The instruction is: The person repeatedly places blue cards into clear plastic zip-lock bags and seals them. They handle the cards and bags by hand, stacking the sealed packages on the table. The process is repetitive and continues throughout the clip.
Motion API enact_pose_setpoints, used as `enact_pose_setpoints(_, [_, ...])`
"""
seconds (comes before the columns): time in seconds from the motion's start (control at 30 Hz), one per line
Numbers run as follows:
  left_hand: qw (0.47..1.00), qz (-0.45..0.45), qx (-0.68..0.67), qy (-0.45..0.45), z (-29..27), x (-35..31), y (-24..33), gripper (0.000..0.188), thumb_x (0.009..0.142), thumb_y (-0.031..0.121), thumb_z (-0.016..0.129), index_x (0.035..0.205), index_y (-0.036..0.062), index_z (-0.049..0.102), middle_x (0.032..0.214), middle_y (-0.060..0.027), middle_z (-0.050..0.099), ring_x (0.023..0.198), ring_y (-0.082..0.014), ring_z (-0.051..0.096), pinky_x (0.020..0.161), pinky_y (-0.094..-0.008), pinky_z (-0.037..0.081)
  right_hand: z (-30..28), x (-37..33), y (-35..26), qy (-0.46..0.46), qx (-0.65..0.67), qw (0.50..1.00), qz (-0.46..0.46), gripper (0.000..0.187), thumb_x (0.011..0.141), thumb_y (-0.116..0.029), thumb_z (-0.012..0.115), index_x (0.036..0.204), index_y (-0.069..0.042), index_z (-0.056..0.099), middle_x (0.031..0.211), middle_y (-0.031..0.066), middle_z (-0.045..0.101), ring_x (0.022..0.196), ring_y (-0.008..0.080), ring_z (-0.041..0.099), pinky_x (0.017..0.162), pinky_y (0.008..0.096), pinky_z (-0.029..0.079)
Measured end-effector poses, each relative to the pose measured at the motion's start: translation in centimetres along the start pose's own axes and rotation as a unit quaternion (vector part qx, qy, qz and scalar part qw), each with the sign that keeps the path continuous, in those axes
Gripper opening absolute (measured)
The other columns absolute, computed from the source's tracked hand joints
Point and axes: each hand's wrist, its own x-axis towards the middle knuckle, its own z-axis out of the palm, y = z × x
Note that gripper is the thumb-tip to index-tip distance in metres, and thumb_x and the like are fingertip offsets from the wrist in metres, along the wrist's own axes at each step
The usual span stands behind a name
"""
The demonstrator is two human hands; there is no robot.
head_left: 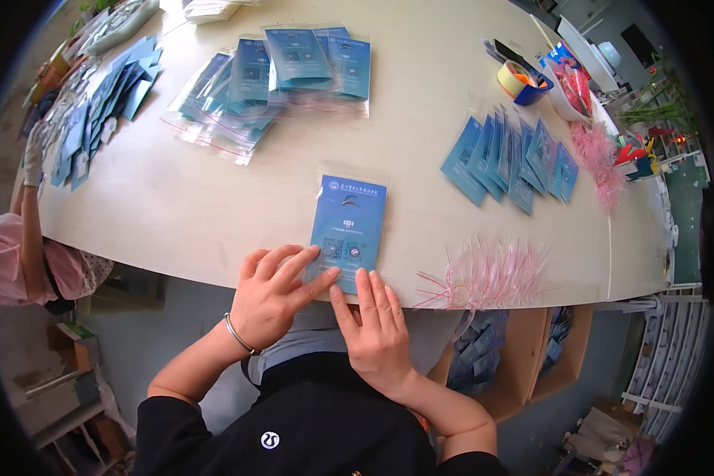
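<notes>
A blue printed card (348,218) in a clear plastic bag lies flat on the pale table, right in front of me. My left hand (271,295) rests at its lower left, fingers spread, with the fingertips touching the bag's edge and lower part. Along the bottom edge lies my right hand (373,329), fingers stretched out and pressing down near the lower right corner. Neither hand grips it. To the right, at the table's front edge, are several small clear zip bags (488,274) with red strips, laid overlapping.
Bagged blue cards (297,59) are piled at the back. A fan of loose blue cards (500,159) lies right, below a tape roll (516,81). Another card heap (107,107) is far left, near another person's gloved hand (33,155). Cardboard boxes (523,357) stand under the table.
</notes>
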Motion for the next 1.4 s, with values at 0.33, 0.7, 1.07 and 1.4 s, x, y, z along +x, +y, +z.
enact_pose_setpoints(0.33, [0.966,0.105,0.237,0.004,0.6,13.7,-6.8,0.048,0.091,0.019,0.058,0.135,0.0004,0.058,0.148,-0.0128,0.049,0.144,-0.0264,0.037,0.121,-0.0453,0.026,-2.1,3.2,6.5,-0.072,0.019,0.994,0.084,0.091,0.090,-0.069,0.050,0.144,0.005,0.047,0.147,0.0364,0.040,0.140,0.0466,0.038,0.115,0.0561,0.028])
enact_pose_setpoints(0.7, [0.989,0.056,0.085,-0.106,4.3,11.6,-4.8,0.082,0.093,0.056,0.054,0.143,-0.0083,0.043,0.150,-0.0263,0.044,0.144,-0.0348,0.038,0.122,-0.0471,0.024,0.7,6.5,9.0,0.047,-0.024,0.984,0.169,0.070,0.101,-0.046,0.051,0.145,0.007,0.042,0.151,0.0298,0.040,0.142,0.0413,0.036,0.116,0.0534,0.029])
enact_pose_setpoints(1.07, [0.978,0.082,-0.194,0.010,-2.1,5.8,-0.9,0.043,0.080,0.005,0.074,0.120,0.0013,0.061,0.133,-0.0188,0.059,0.123,-0.0348,0.058,0.100,-0.0427,0.050,0.9,7.3,6.6,-0.011,0.288,0.957,-0.017,0.035,0.090,0.003,0.055,0.124,0.002,0.064,0.139,0.0177,0.058,0.136,0.0329,0.049,0.113,0.0463,0.039])
enact_pose_setpoints(1.4, [0.980,0.097,-0.034,-0.169,1.4,6.2,-1.8,0.055,0.098,0.030,0.056,0.150,0.0145,0.045,0.158,-0.0185,0.035,0.149,-0.0348,0.030,0.120,-0.0495,0.024,-1.9,3.1,7.4,0.071,0.304,0.939,0.144,0.018,0.080,0.000,0.073,0.098,-0.001,0.073,0.097,0.0095,0.064,0.091,0.0269,0.063,0.079,0.0371,0.052])
